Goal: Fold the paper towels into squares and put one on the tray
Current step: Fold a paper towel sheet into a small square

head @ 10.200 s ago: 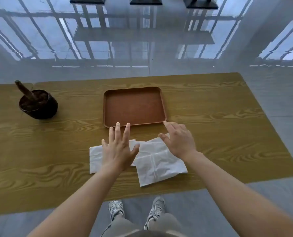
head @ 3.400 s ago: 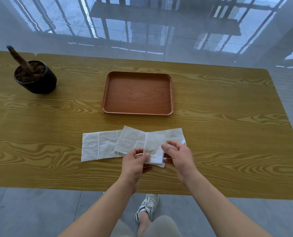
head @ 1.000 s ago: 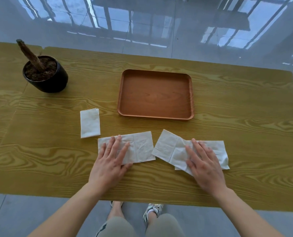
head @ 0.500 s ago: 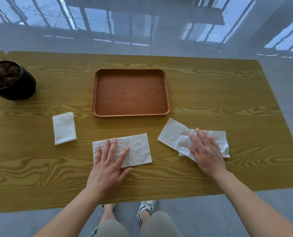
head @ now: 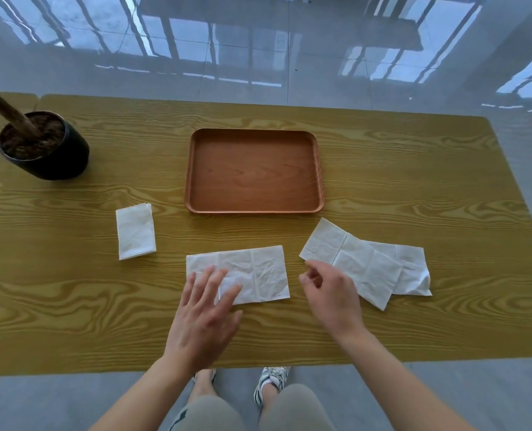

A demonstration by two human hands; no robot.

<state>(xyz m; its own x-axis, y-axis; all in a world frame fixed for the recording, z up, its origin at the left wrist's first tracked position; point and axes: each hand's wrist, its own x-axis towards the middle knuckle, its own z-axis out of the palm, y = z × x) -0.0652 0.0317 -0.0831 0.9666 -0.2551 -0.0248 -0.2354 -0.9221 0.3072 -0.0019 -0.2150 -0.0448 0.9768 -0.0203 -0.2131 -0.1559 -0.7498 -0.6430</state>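
A brown wooden tray [head: 319, 169] sits in the middle of the table with nothing in it. One folded white paper towel [head: 135, 231] lies to its left. A half-folded rectangular towel [head: 258, 270] lies in front of the tray, and my left hand [head: 204, 312] rests flat on its near left part, fingers spread. Two overlapping towels [head: 367, 262] lie to the right. My right hand [head: 331, 295] hovers between the middle towel and the right ones, fingers loosely curled, holding nothing.
A black pot [head: 45, 150] with soil and a brown stem stands at the table's far left. The yellow wood-grain table [head: 414, 181] ends just before my legs and shoes [head: 272, 384]. Glossy grey floor lies beyond it.
My right hand has lifted off the right towels and moved left toward the middle towel. My left hand stays on the middle towel. The camera view has shifted.
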